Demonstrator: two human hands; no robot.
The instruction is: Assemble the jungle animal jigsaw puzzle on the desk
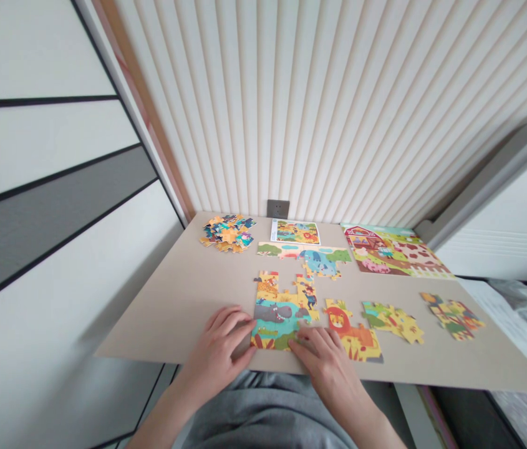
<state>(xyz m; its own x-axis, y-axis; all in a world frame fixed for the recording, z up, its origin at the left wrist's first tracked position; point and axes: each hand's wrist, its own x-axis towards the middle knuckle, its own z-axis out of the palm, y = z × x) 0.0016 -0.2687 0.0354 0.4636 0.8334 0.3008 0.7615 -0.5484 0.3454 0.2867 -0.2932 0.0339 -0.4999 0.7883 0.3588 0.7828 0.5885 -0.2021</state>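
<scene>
My left hand [221,346] rests at the left edge of a partly joined puzzle section [276,312] that shows a hippo in water. Its fingers are spread and hold nothing. At the lower right of that section lies my right hand [323,354], fingers apart, the fingertips touching the pieces. Just to its right is a lion section [354,337]. Above, a joined strip with an elephant [320,260] lies under a small reference picture card [295,232].
A heap of loose pieces [228,233] sits at the back left of the table [174,293]. Yellow-green pieces [394,320] and another small pile [454,315] lie on the right. A farm puzzle [394,251] is at the back right, before the ribbed wall.
</scene>
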